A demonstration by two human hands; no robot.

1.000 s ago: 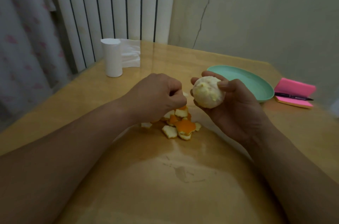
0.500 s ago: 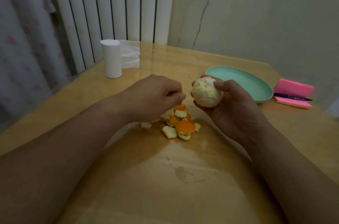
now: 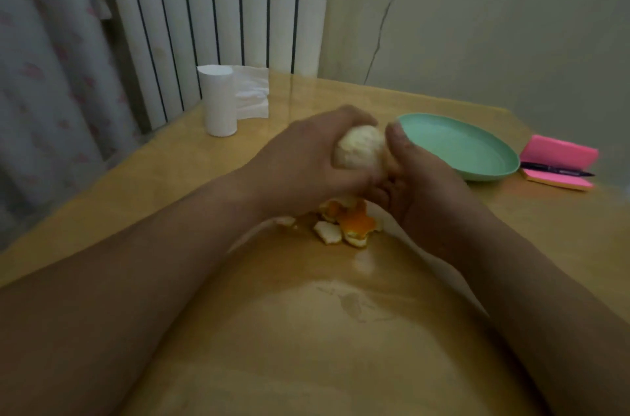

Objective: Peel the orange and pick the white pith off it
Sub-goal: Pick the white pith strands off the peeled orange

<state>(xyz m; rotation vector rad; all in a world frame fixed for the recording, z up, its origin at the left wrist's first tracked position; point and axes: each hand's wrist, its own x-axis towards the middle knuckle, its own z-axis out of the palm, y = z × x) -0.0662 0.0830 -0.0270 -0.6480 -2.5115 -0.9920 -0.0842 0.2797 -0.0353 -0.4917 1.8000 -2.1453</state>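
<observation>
Room: dim; glossy wooden table [image 3: 306, 364], beige wall [image 3: 511, 23] behind w/ a thin dark crack [image 3: 385, 16]; white ribbed radiator [image 3: 211, 6] and pale curtain [image 3: 41, 74] w/ pink marks at back left.
Orange [image 3: 361, 151]: peeled, pale, white pith over nearly all that shows; in the air above the table, betw. both hands; a bit blurred.
Left hand [image 3: 306, 160]: on the orange's left side & top; fingers curled over it, thumb along its lower front. Grip: closed round the orange.
Right hand [image 3: 419, 190]: on the orange's right side & underneath; thumb upright against its right flank. Grip: closed round the orange too; fingertips hidden under the fruit.
Peel pieces [image 3: 353, 223]: small heap on the table directly below the orange, toward the person; some orange side up, some white side up; one small scrap apart, below-left of the orange.
Plate [image 3: 494, 177]: mint green, on the table just right of the orange, behind the right thumb.
Sticky notes [image 3: 559, 156]: pink pad, well right of the orange, past the plate; black pen [image 3: 555, 172] lies across it.
Paper roll [image 3: 218, 100]: white, upright, well left of the orange & further back; crumpled white tissue [image 3: 252, 95] just beside it, on the side toward the orange.
Smudge [image 3: 354, 306]: faint mark on the table, well below the orange, near the person.
</observation>
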